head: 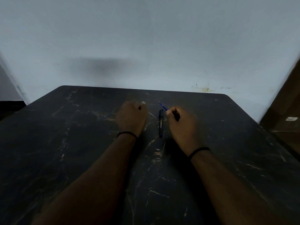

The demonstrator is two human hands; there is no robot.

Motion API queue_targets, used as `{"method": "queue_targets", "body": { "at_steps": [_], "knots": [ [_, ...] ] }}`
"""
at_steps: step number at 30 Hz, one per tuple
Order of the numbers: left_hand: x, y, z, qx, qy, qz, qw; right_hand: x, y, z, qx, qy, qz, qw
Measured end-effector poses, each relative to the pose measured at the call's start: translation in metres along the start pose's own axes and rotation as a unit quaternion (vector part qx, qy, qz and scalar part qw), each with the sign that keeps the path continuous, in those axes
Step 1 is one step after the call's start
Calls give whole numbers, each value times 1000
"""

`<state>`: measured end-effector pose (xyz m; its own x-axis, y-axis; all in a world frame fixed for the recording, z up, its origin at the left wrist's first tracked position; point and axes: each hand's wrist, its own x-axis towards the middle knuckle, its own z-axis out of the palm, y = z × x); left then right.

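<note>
Dark marble-look table (65, 143) in front of me. My left hand (131, 117) is balled up, nothing showing in it. The black pen barrel (161, 123) lies on the table between my hands, its white print too blurry to read. My right hand (181, 125) pinches a thin blue refill (163, 106), tip pointing away.

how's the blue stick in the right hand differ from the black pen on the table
The blue refill is thinner; the black pen is thicker, with white print. The refill is pinched in the right hand, slanting leftward; the pen lies free on the table. Both are straight and slim.
</note>
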<state>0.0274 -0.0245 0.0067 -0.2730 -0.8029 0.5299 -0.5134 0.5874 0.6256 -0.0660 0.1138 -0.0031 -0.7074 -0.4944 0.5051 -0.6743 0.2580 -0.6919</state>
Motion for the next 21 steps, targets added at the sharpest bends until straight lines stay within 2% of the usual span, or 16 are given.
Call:
{"method": "queue_targets", "body": {
  "at_steps": [3, 6, 13, 17, 19, 21],
  "knots": [
    [-3, 6, 1, 107, -73, 9, 991, 1, 3, 3, 17, 14, -1, 1000],
    [-4, 10, 1, 170, -88, 28, 981, 1, 5, 7, 31, 15, 3, 999],
    [-6, 8, 2, 214, -118, -5, 970, 2, 7, 9, 55, 31, -10, 998],
    [-6, 11, 3, 156, -63, 27, 985, 2, 5, 7, 70, 53, -12, 996],
    [-9, 16, 3, 69, -24, 88, 993, 2, 3, 5, 80, 78, -16, 994],
    [-15, 22, 3, -8, -29, 165, 986, 3, 0, 2, 101, 110, -20, 989]
  ]
}}
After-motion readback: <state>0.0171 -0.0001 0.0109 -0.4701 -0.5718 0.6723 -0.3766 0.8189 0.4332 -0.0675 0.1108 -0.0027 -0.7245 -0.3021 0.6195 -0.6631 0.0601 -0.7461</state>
